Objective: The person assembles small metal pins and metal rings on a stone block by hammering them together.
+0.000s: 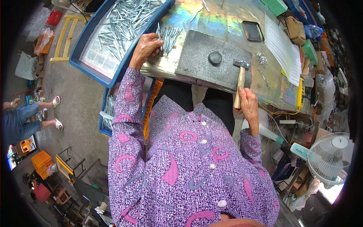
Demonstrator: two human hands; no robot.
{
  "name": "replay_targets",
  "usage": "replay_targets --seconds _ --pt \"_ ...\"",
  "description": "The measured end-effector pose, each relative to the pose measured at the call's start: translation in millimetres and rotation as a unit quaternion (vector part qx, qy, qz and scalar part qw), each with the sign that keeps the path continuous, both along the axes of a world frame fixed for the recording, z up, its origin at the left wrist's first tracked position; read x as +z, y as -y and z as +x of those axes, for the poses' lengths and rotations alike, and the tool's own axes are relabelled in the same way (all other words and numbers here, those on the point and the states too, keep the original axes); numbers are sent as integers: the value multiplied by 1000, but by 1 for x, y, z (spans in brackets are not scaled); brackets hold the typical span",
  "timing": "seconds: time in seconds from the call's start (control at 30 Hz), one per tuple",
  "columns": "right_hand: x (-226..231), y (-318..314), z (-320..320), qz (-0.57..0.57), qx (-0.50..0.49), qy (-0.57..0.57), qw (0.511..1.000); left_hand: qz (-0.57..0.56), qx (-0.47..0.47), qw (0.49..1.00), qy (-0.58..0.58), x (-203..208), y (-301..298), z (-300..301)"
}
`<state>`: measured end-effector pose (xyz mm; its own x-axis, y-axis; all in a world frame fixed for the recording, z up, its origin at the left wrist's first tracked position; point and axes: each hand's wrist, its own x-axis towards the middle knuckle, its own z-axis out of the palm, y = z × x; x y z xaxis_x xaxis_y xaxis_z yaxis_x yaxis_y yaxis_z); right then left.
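Right hand [247, 102]: fingers wrapped around the wooden handle of a hammer [240, 81], just past the near edge of the workbench [223, 19]. The hammer head lies over the right edge of a grey slab [196, 53], near its far right corner; contact with the slab cannot be confirmed. Left hand [145, 49]: fingertips touch the left end of a row of metal strips [172, 39], between the slab's left edge and a blue tray [79, 56]; whether a strip is pinched cannot be told. A black round block [214, 58] sits mid-slab. Beyond the slab's right edge: a small heap of silver scraps [261, 58] and a single strip [264, 77]. Off its far right corner: a dark shallow dish [252, 31]. A white sheet [281, 49] lies toward the bench's right edge. The blue tray, at the bench's left edge, contains a loose pile of strips [124, 22].
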<state>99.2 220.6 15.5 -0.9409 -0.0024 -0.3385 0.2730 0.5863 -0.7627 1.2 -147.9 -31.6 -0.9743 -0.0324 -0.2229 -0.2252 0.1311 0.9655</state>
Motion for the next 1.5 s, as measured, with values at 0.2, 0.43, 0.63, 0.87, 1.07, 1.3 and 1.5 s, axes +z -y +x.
replay_targets --seconds 0.2,0.43,0.63,0.87,1.07,1.3,1.5 --pt "-3 -3 1 98 53 -37 993 -289 -14 956 -54 -10 1 -10" --pt "-1 -1 4 100 62 -57 991 -458 -51 882 -101 -16 -4 -15" --pt "15 -1 4 268 177 -111 941 -448 -25 886 -115 -7 -5 3" --pt "34 10 3 224 124 -181 949 -8 14 996 -89 60 12 46" --pt "23 6 1 121 30 -160 979 -330 176 927 -36 24 116 50" --pt "13 10 5 115 27 -140 983 -328 203 918 94 2 133 49" --pt "6 0 4 99 10 -137 985 -327 201 915 123 1 126 51"
